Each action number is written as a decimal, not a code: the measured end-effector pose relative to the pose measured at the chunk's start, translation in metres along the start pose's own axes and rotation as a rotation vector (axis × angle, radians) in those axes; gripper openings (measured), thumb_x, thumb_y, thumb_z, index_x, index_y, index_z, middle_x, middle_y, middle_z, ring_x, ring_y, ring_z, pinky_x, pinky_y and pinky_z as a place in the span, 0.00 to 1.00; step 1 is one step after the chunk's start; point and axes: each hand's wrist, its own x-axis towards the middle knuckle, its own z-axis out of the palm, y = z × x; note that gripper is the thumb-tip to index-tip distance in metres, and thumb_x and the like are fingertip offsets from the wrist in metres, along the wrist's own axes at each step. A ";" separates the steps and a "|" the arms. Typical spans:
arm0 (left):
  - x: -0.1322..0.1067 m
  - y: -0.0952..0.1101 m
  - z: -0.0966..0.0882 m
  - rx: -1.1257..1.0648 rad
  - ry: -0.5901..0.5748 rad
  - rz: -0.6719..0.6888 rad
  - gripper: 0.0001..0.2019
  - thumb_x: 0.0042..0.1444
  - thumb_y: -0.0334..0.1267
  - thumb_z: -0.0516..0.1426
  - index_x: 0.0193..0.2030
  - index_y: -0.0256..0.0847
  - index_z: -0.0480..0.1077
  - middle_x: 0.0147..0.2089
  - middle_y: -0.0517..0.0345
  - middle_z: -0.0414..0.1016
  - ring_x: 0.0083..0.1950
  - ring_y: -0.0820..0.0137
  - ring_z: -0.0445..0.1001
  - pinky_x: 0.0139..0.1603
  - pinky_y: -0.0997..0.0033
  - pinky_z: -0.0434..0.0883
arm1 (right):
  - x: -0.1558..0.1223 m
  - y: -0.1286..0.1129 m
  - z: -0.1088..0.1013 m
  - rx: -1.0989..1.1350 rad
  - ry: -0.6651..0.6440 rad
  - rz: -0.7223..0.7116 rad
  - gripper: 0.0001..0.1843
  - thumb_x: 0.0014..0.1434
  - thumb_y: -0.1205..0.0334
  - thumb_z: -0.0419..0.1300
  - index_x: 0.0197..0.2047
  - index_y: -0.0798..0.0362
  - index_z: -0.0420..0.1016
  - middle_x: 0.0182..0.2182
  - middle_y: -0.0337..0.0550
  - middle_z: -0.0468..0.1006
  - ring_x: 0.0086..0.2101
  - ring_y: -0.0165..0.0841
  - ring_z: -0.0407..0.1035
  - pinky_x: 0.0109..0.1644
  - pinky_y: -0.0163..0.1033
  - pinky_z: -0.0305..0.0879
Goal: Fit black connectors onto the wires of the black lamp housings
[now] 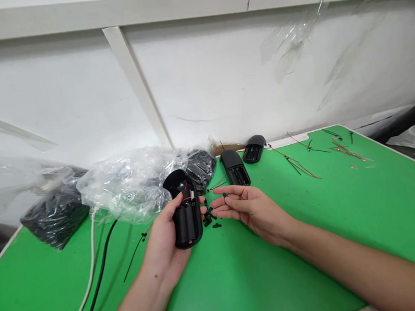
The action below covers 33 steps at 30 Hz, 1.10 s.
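Curved black plastic battery shell (pixel 188 224) held in left hand (pixel 163 238), fingers wrapped round; likely light, stiff, best gripped by body. Right hand (pixel 249 209) half open, seemingly empty, above small black plastic clips (pixel 208 219) on green table (pixel 305 262).

We note matt black plastic on the battery holder (pixel 188 224), glossy, crinkled clear polythene on the bag (pixel 125 186), and a smooth green tabletop (pixel 320 223).

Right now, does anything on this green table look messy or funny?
Yes. Small black pieces lie scattered, not gathered, on the green tabletop beside the right hand. Thin wires lie loose at the far right. Red wires poke out of the black casing in the left hand.
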 end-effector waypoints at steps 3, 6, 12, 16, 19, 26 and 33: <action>0.001 -0.003 -0.001 0.045 0.024 0.026 0.11 0.63 0.37 0.58 0.46 0.30 0.75 0.42 0.42 0.80 0.31 0.67 0.79 0.27 0.74 0.74 | 0.003 0.005 -0.003 -0.137 -0.037 -0.073 0.21 0.64 0.60 0.65 0.56 0.63 0.72 0.44 0.56 0.81 0.39 0.34 0.79 0.52 0.40 0.76; 0.002 -0.008 -0.002 0.122 0.041 0.093 0.15 0.61 0.38 0.61 0.53 0.34 0.74 0.41 0.47 0.79 0.30 0.67 0.78 0.26 0.73 0.73 | 0.003 0.011 -0.005 -0.328 -0.077 -0.196 0.18 0.65 0.58 0.64 0.53 0.60 0.74 0.45 0.52 0.81 0.40 0.34 0.79 0.50 0.42 0.77; 0.003 -0.018 -0.007 0.412 -0.077 0.357 0.23 0.55 0.51 0.66 0.55 0.46 0.72 0.35 0.61 0.72 0.29 0.73 0.72 0.26 0.77 0.70 | -0.004 0.014 -0.003 -0.695 -0.014 -0.322 0.13 0.65 0.57 0.64 0.50 0.52 0.77 0.37 0.41 0.83 0.37 0.34 0.77 0.42 0.39 0.72; 0.005 -0.021 -0.012 0.442 -0.100 0.363 0.22 0.55 0.54 0.65 0.52 0.46 0.72 0.34 0.62 0.70 0.30 0.74 0.69 0.26 0.79 0.69 | -0.004 0.011 -0.001 -0.519 -0.052 -0.258 0.13 0.62 0.55 0.67 0.43 0.56 0.76 0.32 0.43 0.82 0.33 0.31 0.76 0.39 0.37 0.72; 0.007 -0.022 -0.012 0.363 -0.083 0.306 0.23 0.53 0.53 0.67 0.52 0.45 0.74 0.36 0.60 0.72 0.31 0.74 0.70 0.28 0.79 0.69 | -0.002 0.009 0.000 -0.416 -0.059 -0.213 0.15 0.59 0.55 0.69 0.42 0.58 0.76 0.37 0.48 0.83 0.34 0.32 0.78 0.41 0.38 0.76; 0.004 -0.016 -0.006 0.227 -0.019 0.201 0.23 0.49 0.47 0.69 0.50 0.42 0.75 0.35 0.56 0.77 0.26 0.70 0.74 0.25 0.75 0.70 | -0.003 0.006 0.003 -0.329 -0.002 -0.189 0.19 0.58 0.53 0.70 0.44 0.57 0.72 0.37 0.49 0.84 0.39 0.36 0.80 0.41 0.36 0.79; -0.001 -0.013 -0.002 0.224 -0.028 0.147 0.21 0.52 0.44 0.68 0.52 0.41 0.75 0.39 0.51 0.80 0.29 0.66 0.78 0.23 0.75 0.71 | -0.004 0.001 -0.001 -0.365 0.039 -0.181 0.20 0.58 0.49 0.70 0.39 0.58 0.76 0.21 0.37 0.73 0.21 0.28 0.71 0.18 0.27 0.64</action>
